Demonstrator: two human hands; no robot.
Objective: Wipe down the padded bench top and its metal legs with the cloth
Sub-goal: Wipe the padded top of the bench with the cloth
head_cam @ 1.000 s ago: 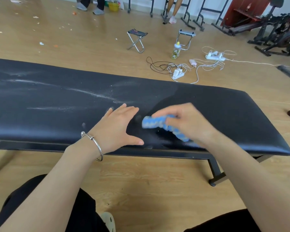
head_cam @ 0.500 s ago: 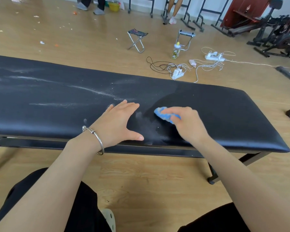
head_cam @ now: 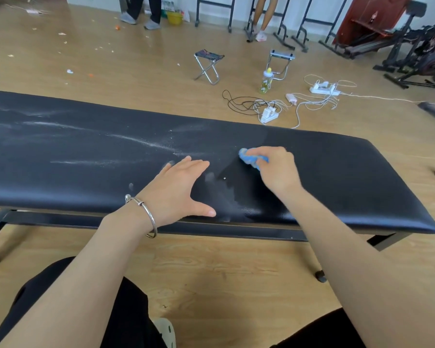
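The right hand (head_cam: 276, 172) has been sliding the cloth (head_cam: 249, 159) away from the body, from the near edge of the bench top (head_cam: 86, 156) out toward the far edge. The left hand (head_cam: 176, 192) has been staying in its place.

The right hand's fingers are curling around the blue cloth and pressing it down on the black pad. The cloth is sitting under the fingertips, with one end poking out on the side of the left hand. The left hand is lying flat on the pad with its fingers straight and its thumb spread out, holding nothing.

White dust (head_cam: 146, 144) is lying just past the left hand's fingertips and far out to its left side. To the right of the right hand, the pad is looking dark and clean.

The cloth is all bunched up, so it may be missing spots or just pushing the dust onto the clean part. The flat left hand may also be smearing dust around.

The bench is running long from side to side, past both hands. The cloth's long way is lying slanted across the right fingers. The metal legs (head_cam: 384, 241) are probably waiting for their wipe.
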